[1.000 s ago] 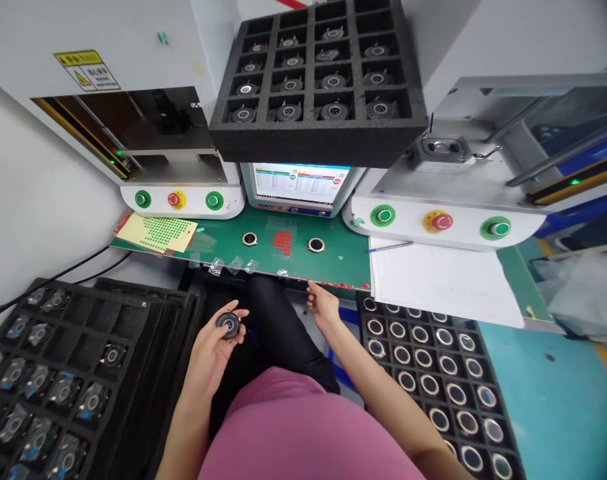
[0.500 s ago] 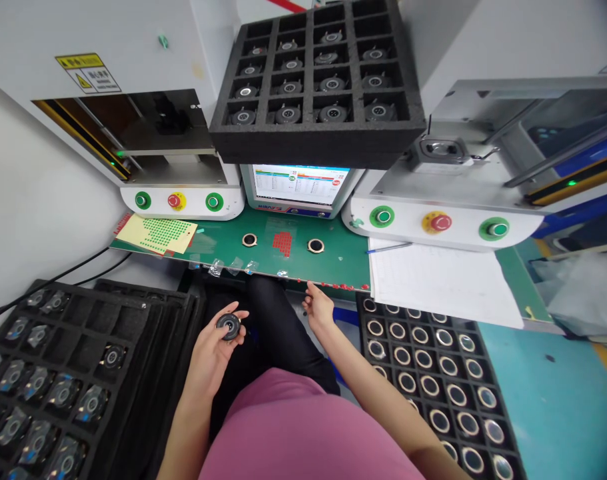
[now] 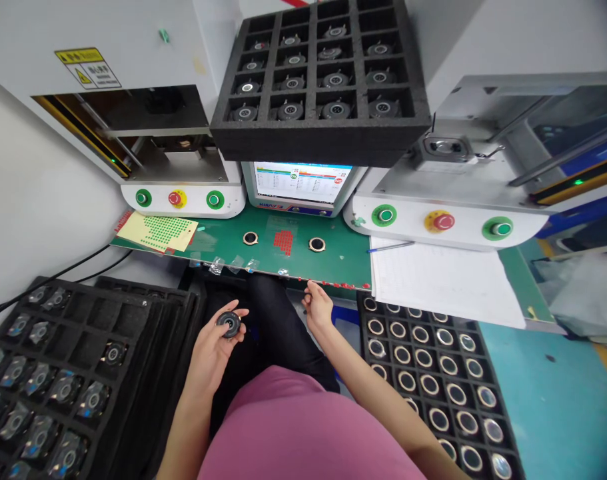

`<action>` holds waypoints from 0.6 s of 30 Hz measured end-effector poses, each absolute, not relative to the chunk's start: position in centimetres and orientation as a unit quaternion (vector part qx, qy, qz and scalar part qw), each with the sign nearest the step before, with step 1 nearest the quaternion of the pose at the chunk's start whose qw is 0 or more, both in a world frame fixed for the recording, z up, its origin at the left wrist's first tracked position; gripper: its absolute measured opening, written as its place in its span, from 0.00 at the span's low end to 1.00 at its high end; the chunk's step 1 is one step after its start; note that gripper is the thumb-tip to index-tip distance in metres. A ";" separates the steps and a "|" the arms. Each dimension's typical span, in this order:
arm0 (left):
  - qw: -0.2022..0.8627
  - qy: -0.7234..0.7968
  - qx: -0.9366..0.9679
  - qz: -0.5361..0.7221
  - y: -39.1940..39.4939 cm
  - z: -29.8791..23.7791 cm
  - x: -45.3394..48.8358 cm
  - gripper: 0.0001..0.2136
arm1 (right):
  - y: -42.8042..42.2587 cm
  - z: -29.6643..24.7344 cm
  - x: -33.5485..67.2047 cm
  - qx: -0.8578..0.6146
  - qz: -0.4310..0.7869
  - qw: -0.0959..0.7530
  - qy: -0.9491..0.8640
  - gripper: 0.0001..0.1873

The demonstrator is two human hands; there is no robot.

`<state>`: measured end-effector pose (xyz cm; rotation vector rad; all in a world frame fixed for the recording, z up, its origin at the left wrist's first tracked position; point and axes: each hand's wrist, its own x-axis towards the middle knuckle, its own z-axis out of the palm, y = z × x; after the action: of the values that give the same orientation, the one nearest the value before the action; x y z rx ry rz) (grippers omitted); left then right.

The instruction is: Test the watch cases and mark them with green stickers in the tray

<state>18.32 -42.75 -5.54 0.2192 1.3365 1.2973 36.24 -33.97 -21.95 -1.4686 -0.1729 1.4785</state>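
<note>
My left hand (image 3: 210,350) holds a round black part (image 3: 228,324) with a shiny centre, fingers curled round its rim, over my lap. My right hand (image 3: 318,308) hovers at the front edge of the green mat (image 3: 343,257), fingertips pinched by a row of small red dots (image 3: 340,285) stuck along that edge. I cannot make out what the pinch holds. Two ring-shaped parts (image 3: 250,238) lie on the mat on either side of a patch of red stickers (image 3: 284,241).
A black foam tray (image 3: 133,347) of wrapped parts lies at my left, a tray of metal rings (image 3: 433,380) at my right. Another foam tray (image 3: 323,133) sits above a monitor (image 3: 298,183). Two machines (image 3: 183,197) with green and red buttons flank it. Paper sheet (image 3: 443,280) at right.
My right hand has drawn back slightly from the mat's edge and its fingers have closed into a pinch. In the left machine's opening, a fixture has moved forward. My left hand stays put.
</note>
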 end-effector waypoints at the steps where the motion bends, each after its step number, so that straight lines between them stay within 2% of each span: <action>1: 0.591 0.575 0.093 0.558 -42.8 -5.5 18.3 0.20 | -34.0 -21.9 36.2 -0.608 0.610 0.503 -0.070 0.10; 18: 0.603 0.565 0.100 0.555 -43.0 -6.4 18.2 0.20 | -33.6 -21.5 36.0 -0.623 0.598 0.500 -0.055 0.10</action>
<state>18.21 -43.04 -6.40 0.2312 1.3072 1.2842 36.01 -33.62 -21.54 -1.5070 -0.1338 1.4468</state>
